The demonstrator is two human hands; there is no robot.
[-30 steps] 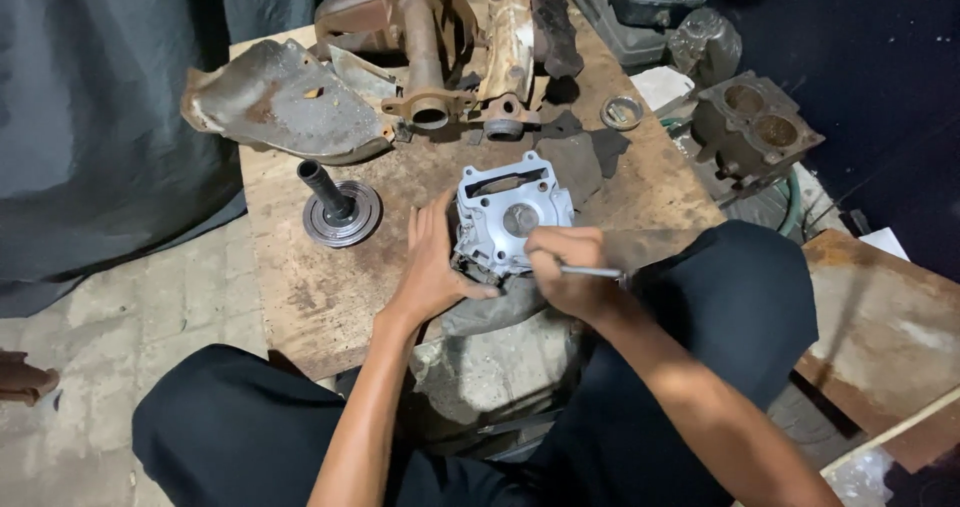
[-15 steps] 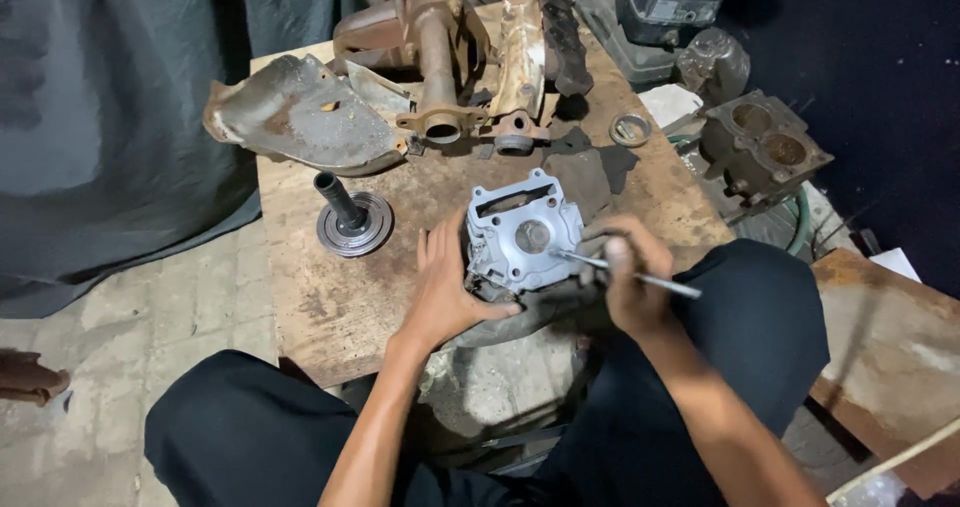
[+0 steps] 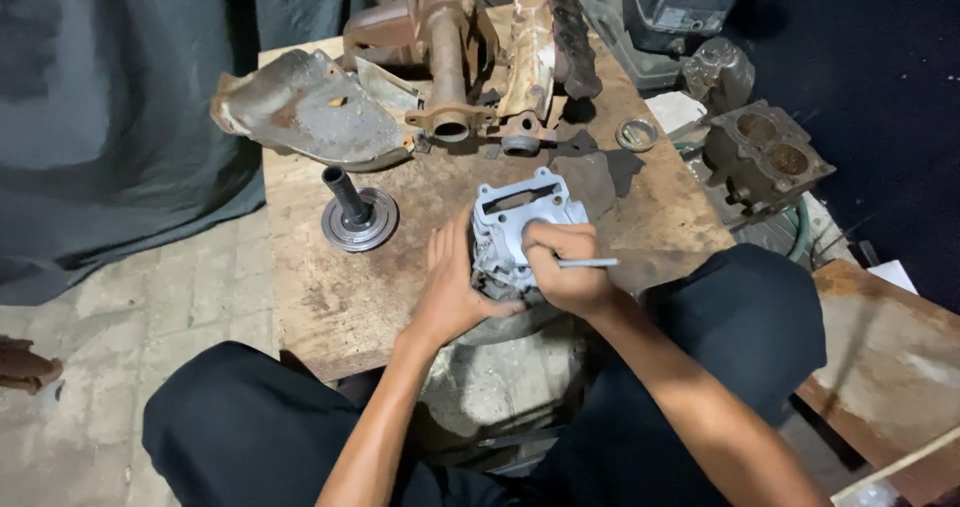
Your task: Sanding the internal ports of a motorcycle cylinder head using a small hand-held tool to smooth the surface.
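On a rusty workbench (image 3: 330,297), centre frame, the left hand (image 3: 450,287) steadies a grey engine cylinder (image 3: 520,217); the right hand (image 3: 565,267), directly over it, grips a thin metal tool (image 3: 590,263) lying horizontal.

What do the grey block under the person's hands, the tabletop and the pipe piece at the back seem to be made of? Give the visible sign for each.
Grey block: probably cast aluminium, going by its pale, matt, rust-free surface and cast openings.
Tabletop: looks like wood board, brown, worn and stained.
Pipe piece: likely iron or steel, since it is orange-brown with rust.
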